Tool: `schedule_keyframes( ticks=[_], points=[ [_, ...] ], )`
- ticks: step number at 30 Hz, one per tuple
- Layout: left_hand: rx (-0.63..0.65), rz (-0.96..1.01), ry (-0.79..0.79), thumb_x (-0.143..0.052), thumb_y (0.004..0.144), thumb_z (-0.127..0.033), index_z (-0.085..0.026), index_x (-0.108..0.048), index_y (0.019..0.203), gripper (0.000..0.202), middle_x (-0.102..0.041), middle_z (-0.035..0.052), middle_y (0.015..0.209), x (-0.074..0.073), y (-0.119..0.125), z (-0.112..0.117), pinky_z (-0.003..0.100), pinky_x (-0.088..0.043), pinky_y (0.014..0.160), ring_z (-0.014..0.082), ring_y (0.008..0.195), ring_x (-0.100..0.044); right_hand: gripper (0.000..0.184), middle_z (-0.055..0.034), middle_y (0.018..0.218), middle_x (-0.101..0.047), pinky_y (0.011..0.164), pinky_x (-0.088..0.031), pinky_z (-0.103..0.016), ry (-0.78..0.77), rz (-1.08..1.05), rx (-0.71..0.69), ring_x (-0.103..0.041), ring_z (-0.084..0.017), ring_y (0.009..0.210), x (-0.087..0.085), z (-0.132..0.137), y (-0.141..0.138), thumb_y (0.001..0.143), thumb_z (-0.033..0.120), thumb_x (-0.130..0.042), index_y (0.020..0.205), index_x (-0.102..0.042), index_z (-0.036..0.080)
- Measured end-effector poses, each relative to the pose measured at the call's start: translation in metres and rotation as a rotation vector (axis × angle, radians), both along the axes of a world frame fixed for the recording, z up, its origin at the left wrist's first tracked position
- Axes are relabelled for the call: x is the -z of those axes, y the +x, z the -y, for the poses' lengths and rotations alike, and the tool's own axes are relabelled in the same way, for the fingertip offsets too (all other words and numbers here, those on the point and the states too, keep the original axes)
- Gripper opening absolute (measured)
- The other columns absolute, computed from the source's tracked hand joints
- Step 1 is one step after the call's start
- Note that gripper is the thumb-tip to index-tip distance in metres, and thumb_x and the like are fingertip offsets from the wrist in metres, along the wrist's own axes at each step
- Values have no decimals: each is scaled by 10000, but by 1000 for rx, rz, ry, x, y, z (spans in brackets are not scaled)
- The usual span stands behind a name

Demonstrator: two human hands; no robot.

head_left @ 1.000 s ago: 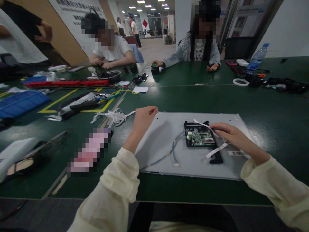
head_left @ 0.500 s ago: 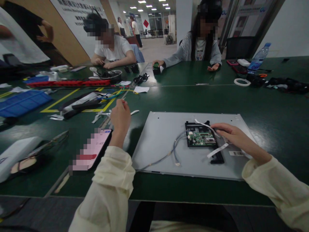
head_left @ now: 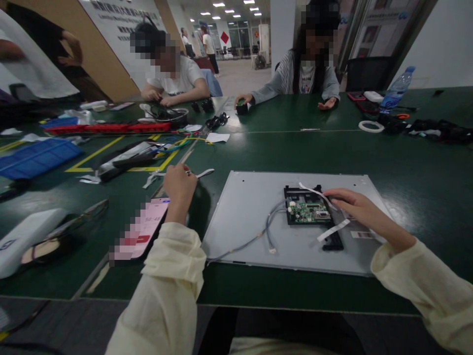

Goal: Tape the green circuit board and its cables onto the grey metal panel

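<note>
Since a second ago the left hand (head_left: 180,186) has moved from over the smooth grey panel (head_left: 244,217) to the thin, curling white strips (head_left: 205,173) on the glossy green desk (head_left: 288,153); its grip is bunched, clamped or not I cannot tell. The right hand (head_left: 351,199) stays by a limp white ribbon (head_left: 314,191), its grip equally unclear, at the angular black bracket (head_left: 332,241) around a circuit board (head_left: 308,212), right of the panel's middle.

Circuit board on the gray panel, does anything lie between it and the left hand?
Yes: on the gray panel, thin cables lie between the left hand and the circuit board, reaching the board's left edge.
</note>
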State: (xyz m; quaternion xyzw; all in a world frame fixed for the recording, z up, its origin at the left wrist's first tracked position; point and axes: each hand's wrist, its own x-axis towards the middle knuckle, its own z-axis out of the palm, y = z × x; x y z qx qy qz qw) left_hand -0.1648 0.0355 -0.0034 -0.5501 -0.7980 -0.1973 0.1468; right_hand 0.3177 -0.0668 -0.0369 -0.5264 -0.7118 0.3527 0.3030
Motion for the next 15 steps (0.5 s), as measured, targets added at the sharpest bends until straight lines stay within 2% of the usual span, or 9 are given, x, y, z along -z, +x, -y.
schedule_keyframes(
  ticks=[5, 11, 15],
  points=[
    [11, 3, 15, -474, 814, -205, -97, -673, 1000, 293, -599, 179, 1003, 0, -2, -1, 399, -423, 863, 304, 992, -558, 359, -22, 1256, -605, 1045, -376, -460, -3, 11, 13, -540, -264, 1175, 1, 0, 1, 875, 436, -501, 1175, -641, 297],
    [2, -21, 44, -427, 840, -214, -50, -678, 954, 320, -590, 209, 1006, 1, -2, -3, 403, -420, 871, 310, 1008, -547, 351, -23, 1254, -605, 1052, -368, -472, 4, 6, 6, -535, -264, 1180, 2, -1, 1, 874, 428, -502, 1171, -642, 304],
    [-7, -10, 90, -413, 851, -228, -73, -668, 939, 312, -584, 220, 1052, 2, -1, -3, 430, -423, 845, 327, 1013, -541, 350, -20, 1252, -607, 1050, -369, -476, 15, 11, -1, -536, -267, 1179, 2, -2, 1, 870, 423, -502, 1166, -646, 305]
  ],
)
